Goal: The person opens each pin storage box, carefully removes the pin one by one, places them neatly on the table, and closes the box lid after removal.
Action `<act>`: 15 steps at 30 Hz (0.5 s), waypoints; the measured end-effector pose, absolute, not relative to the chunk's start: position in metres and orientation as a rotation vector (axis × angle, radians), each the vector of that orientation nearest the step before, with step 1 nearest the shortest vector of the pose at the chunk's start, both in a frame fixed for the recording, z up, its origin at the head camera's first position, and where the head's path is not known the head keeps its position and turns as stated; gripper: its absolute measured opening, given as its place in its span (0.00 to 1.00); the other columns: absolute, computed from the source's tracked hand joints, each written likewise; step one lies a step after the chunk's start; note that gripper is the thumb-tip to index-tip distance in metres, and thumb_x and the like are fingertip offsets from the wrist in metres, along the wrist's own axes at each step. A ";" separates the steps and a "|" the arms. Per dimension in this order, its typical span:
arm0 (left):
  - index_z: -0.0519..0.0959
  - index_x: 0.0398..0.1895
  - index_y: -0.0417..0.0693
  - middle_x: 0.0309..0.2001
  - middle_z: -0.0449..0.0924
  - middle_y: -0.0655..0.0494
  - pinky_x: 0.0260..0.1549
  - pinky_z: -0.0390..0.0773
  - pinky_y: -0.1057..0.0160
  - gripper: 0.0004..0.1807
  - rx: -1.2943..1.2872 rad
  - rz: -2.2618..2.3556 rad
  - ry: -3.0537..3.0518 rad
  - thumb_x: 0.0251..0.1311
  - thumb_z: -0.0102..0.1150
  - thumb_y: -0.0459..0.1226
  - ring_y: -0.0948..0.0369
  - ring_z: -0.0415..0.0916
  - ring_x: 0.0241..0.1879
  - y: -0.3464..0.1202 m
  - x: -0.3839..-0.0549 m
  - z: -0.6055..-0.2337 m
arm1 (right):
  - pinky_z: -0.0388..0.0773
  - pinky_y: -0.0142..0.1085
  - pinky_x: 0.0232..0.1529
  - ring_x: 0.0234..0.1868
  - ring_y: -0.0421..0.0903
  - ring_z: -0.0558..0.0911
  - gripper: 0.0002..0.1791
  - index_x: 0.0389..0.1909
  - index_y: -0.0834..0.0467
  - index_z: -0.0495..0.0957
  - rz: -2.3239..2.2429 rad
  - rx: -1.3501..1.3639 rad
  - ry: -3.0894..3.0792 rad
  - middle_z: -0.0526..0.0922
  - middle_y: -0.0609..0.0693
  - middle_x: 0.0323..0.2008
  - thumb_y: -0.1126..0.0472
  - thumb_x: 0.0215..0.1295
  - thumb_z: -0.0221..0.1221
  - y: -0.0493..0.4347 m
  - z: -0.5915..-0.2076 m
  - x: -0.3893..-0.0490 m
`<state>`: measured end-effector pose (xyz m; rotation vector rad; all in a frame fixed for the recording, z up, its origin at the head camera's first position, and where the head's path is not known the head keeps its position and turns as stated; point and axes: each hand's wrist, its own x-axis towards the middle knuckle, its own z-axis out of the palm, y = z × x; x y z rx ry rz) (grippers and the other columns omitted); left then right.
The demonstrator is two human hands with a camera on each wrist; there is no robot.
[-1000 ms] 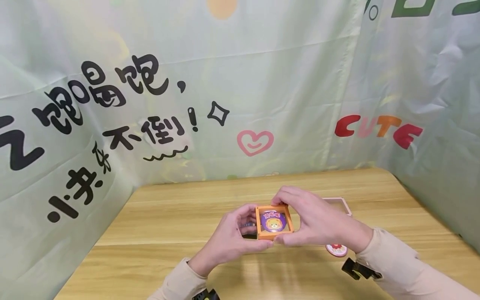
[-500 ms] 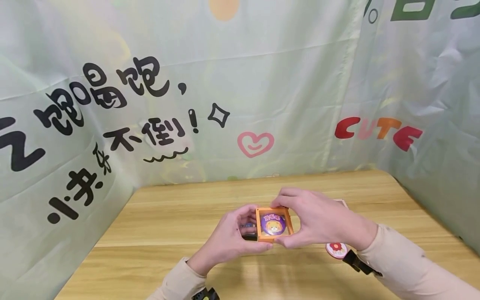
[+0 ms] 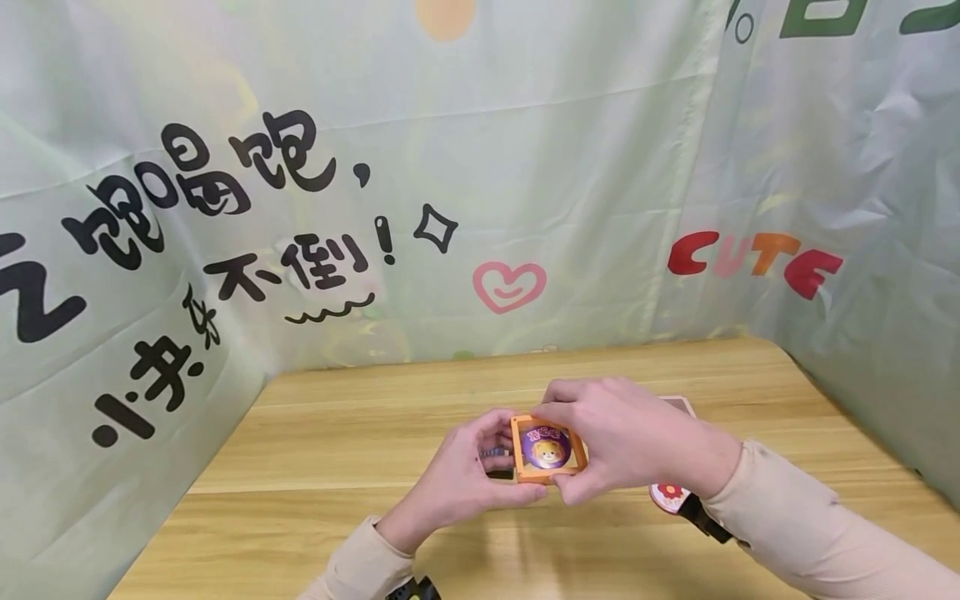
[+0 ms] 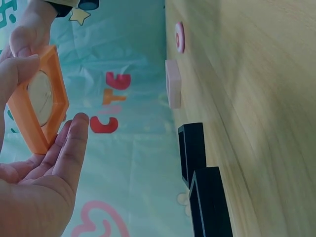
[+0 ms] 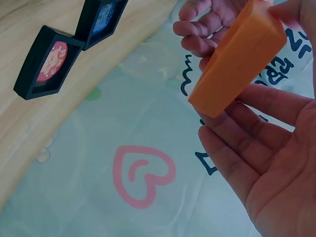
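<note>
Orange frame is held in the air above the wooden table, between the two hands of the person. The left hand grips it from its left side, with the thumb along the lower edge. The right hand also grips it, with fingertips at the upper edge and the thumb at the lower right corner. In the head view one sees the front: inside the frame there is a round purple badge with a yellow bear face and pink characters.

This picture is not seen by the left wrist camera, which shows only a pale round surface inside the frame. The right wrist camera shows the thick, plain outer wall of the frame.

On the table, the head view gives a round badge with a red flower near the right wrist. A pale pink frame is partly hidden there by the right arm, but the left wrist view shows it uncovered. The two black frames are mostly covered by the left hand in the head view; the right wrist view shows a pink round picture in one and a blue one in the other.
</note>
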<state>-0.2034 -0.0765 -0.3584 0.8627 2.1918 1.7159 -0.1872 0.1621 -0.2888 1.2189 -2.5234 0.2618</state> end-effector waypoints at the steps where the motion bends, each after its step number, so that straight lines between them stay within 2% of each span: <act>1: 0.77 0.66 0.46 0.58 0.83 0.50 0.53 0.89 0.66 0.36 0.860 1.722 2.189 0.53 0.82 0.33 0.60 0.86 0.51 -0.076 -0.203 -0.358 | 0.70 0.21 0.26 0.26 0.27 0.70 0.20 0.42 0.48 0.85 0.265 1.225 -2.513 0.80 0.37 0.37 0.48 0.45 0.72 0.162 -0.290 -0.188; 8: 0.76 0.69 0.49 0.59 0.83 0.50 0.54 0.89 0.65 0.36 0.827 1.770 2.154 0.56 0.81 0.33 0.58 0.86 0.53 -0.075 -0.204 -0.360 | 0.72 0.19 0.26 0.27 0.28 0.72 0.22 0.42 0.51 0.86 0.315 1.247 -2.464 0.81 0.40 0.39 0.49 0.43 0.72 0.164 -0.293 -0.196; 15: 0.75 0.70 0.49 0.59 0.82 0.50 0.52 0.89 0.65 0.37 0.795 1.796 2.158 0.57 0.81 0.34 0.57 0.85 0.54 -0.073 -0.204 -0.361 | 0.70 0.20 0.25 0.27 0.29 0.72 0.22 0.41 0.49 0.86 0.328 1.248 -2.459 0.81 0.39 0.38 0.47 0.41 0.72 0.163 -0.295 -0.201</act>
